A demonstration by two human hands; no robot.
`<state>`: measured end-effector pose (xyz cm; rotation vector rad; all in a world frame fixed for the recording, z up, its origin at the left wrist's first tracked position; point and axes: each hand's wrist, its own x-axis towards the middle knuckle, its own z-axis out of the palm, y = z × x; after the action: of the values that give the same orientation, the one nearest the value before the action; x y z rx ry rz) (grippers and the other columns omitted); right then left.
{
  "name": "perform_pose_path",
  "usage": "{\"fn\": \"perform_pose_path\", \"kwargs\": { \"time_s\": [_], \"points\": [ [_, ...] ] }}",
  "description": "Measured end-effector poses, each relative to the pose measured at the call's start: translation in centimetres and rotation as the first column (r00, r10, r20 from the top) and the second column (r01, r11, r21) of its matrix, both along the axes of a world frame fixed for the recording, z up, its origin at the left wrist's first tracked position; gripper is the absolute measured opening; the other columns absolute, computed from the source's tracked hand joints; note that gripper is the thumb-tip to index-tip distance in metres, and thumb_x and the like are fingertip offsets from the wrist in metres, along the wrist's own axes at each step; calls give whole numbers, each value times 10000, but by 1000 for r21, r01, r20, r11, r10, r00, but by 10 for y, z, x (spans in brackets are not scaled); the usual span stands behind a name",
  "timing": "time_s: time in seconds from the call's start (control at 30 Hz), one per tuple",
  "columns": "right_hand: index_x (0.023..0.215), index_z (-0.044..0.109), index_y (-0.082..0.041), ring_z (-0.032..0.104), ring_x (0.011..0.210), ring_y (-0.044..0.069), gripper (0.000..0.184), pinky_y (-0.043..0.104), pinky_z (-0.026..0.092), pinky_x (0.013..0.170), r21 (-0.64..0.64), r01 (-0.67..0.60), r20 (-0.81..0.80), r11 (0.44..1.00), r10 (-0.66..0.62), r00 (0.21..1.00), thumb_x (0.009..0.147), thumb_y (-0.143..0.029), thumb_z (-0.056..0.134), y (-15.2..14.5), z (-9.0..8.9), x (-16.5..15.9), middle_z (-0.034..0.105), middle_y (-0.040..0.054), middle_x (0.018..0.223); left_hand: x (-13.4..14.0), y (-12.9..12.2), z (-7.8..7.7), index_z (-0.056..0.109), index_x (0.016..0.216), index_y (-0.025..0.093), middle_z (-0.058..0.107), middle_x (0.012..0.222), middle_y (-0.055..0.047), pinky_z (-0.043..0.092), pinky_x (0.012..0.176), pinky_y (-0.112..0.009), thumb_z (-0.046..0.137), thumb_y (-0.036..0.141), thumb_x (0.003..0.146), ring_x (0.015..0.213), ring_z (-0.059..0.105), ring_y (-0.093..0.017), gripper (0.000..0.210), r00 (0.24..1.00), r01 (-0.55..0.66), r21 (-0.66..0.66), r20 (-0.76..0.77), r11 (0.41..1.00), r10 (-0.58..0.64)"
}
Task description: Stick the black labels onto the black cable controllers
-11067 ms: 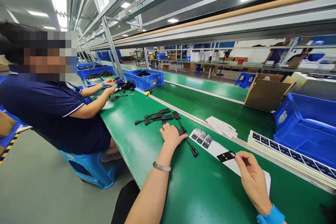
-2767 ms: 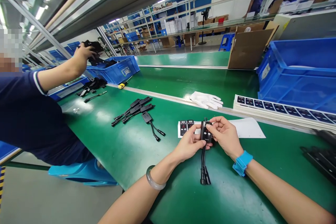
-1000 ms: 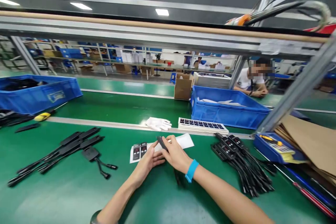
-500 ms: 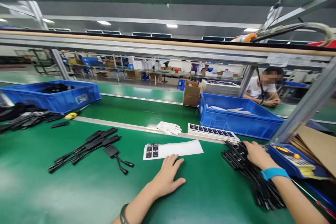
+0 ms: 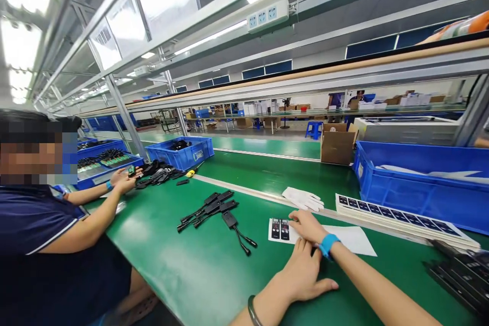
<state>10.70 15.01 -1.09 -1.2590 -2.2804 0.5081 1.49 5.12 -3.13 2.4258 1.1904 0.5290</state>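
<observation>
A white backing sheet (image 5: pixel 353 239) lies on the green bench with two black labels (image 5: pixel 280 229) at its left end. My right hand (image 5: pixel 310 226), wearing a blue wristband, reaches across the sheet. Its bent fingers are at the edge of the right-hand label; what they pinch, if anything, is hidden. My left hand (image 5: pixel 303 271) rests with fingers spread at the sheet's near edge, just below my right wrist. To the left lie several black cabled modules (image 5: pixel 216 207). A pile of similar black modules (image 5: pixel 460 275) sits at the far right, partly cut off.
Behind the sheet are a white glove (image 5: pixel 303 197), a stack of label sheets (image 5: pixel 401 219) and a blue bin (image 5: pixel 412 183). Another blue bin (image 5: pixel 198 154) stands back left. At left, a co-worker (image 5: pixel 64 229) sits holding a small green part (image 5: pixel 132 170).
The view has turned left, bringing the co-worker into sight. My right hand has left the pile of black modules and moved onto the label sheet. My left hand stays by the sheet.
</observation>
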Motion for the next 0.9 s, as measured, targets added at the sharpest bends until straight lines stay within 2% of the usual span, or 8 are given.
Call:
{"fn": "perform_pose_path", "kwargs": {
  "time_s": [0.13,0.3,0.4,0.53,0.63,0.7,0.8,0.9],
  "points": [
    [739,611,-156,577,767,224,117,344,438,716,60,13,-76,998,-9,997,788,-132,508,-8,-1,-24,609,88,804,-4,2,-6,260,1448,159,269,1488,-189,182,1126,-550,605,571,771,1375,205,-374,864,998,40,26,48,999,-41],
    [812,554,-200,540,828,194,153,322,430,755,148,-19,-308,989,65,949,891,-283,451,-27,22,-4,566,47,876,-2,11,-3,351,1398,189,412,1407,-159,331,1055,-497,644,510,765,1274,382,-349,769,999,27,89,28,996,-30],
    [821,542,-210,518,785,193,206,329,419,715,76,45,-610,996,10,792,878,-404,498,-38,23,20,550,28,831,-15,23,18,483,1288,200,558,1228,-126,448,914,-376,652,335,777,1079,530,-277,555,965,-236,186,-72,954,253],
    [849,527,-223,459,648,150,288,301,395,640,-198,60,-807,978,-197,557,824,-507,571,-51,-8,49,490,-25,696,-72,38,48,458,1273,115,496,1211,-208,376,919,-497,531,156,813,1114,454,-346,468,587,-782,259,0,567,809],
    [843,515,-220,432,575,121,397,258,373,540,-405,51,-825,913,-389,409,734,-577,647,-56,-33,59,493,-38,659,-122,39,51,353,1311,8,405,1244,-310,330,909,-585,580,196,786,1179,371,-435,601,276,-949,172,55,263,960],
    [844,510,-222,424,556,107,448,230,369,496,-497,16,-811,868,-471,346,680,-599,689,-58,-41,59,496,-41,649,-141,37,47,390,1253,-30,434,1187,-328,341,893,-579,596,210,770,1157,397,-447,578,163,-982,108,46,157,986],
    [846,517,-227,443,597,106,459,205,397,474,-512,-40,-826,858,-480,294,651,-586,726,-59,-37,57,498,-35,703,-138,37,46,427,1223,-5,476,1153,-288,378,884,-517,563,174,763,1099,478,-395,511,189,-981,61,40,186,981],
    [852,519,-233,470,662,117,412,203,433,473,-457,-73,-862,887,-421,281,688,-553,720,-60,-28,55,493,-22,790,-105,38,47,482,1192,73,537,1096,-191,440,827,-408,572,187,742,996,560,-307,473,383,-924,13,70,383,921]
  ]
}}
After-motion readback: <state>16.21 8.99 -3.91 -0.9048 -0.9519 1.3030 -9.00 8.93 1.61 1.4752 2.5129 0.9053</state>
